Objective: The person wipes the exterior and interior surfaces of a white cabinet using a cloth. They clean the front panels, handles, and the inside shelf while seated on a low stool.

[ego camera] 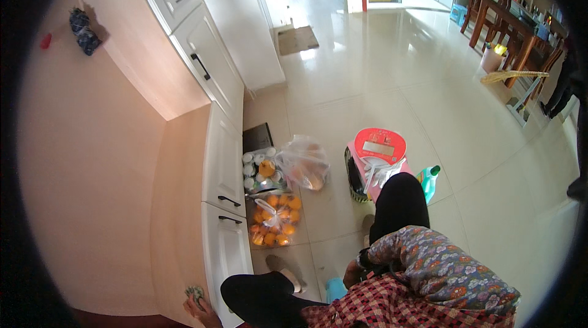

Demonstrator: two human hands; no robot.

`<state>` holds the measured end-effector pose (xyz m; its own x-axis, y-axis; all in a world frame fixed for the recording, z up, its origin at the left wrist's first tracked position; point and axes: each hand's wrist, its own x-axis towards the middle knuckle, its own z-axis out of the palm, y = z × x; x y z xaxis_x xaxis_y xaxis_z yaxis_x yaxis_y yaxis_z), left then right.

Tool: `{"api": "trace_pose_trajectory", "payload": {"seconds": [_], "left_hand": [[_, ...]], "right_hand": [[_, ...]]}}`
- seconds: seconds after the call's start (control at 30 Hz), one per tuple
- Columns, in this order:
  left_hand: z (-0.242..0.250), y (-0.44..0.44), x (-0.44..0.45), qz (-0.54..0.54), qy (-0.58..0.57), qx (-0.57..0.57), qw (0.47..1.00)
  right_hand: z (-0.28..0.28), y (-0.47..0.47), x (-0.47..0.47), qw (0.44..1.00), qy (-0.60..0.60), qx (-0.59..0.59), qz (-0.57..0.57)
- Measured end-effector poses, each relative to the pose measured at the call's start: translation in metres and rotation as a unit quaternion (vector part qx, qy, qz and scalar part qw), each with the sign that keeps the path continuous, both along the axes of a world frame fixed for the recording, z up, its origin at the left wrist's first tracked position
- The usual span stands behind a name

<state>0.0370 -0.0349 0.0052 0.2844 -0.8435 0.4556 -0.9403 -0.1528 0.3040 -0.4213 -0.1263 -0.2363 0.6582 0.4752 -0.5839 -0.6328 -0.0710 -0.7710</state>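
My left hand (197,309) grips a crumpled greenish-grey cloth (195,294) on the light wood cabinet top (178,217), near its front edge. Below that edge are white cabinet doors (225,158) with black handles. My right hand (353,274) rests low by my lap, beneath a floral sleeve (427,259); its fingers are mostly hidden, so its grasp is unclear. A light-blue object (336,289), possibly a stool, shows between my legs. On the floor by the cabinet lies a clear bag of orange fruit (275,220).
Beyond the fruit are a pack of white-topped cans (250,169) and a plastic bag (305,162). A red hand fan (380,146) lies on a basket (356,183) by my knee, beside a green-capped bottle (429,181). Another person's legs (561,87) stand near a wooden table (510,20).
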Motion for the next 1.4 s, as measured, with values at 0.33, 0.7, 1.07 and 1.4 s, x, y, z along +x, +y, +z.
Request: {"api": "trace_pose_trajectory", "payload": {"seconds": [0.33, 0.7, 1.07, 1.4], "left_hand": [[-0.002, 0.004, -0.003, 0.180, 0.417, -0.015, 0.891], [-0.021, -0.007, 0.001, 0.141, 0.277, 0.057, 0.949], [-0.022, -0.023, -0.001, 0.083, 0.283, 0.007, 0.955], [-0.034, -0.016, -0.002, 0.022, 0.304, -0.059, 0.951]], "right_hand": [[0.005, 0.013, 0.016, 0.997, 0.009, 0.071, -0.009], [0.022, -0.051, 0.026, 0.991, 0.059, 0.096, -0.068], [0.013, -0.112, 0.028, 0.989, 0.098, -0.009, -0.111], [0.013, -0.210, 0.072, 0.967, 0.055, -0.184, -0.166]]}}
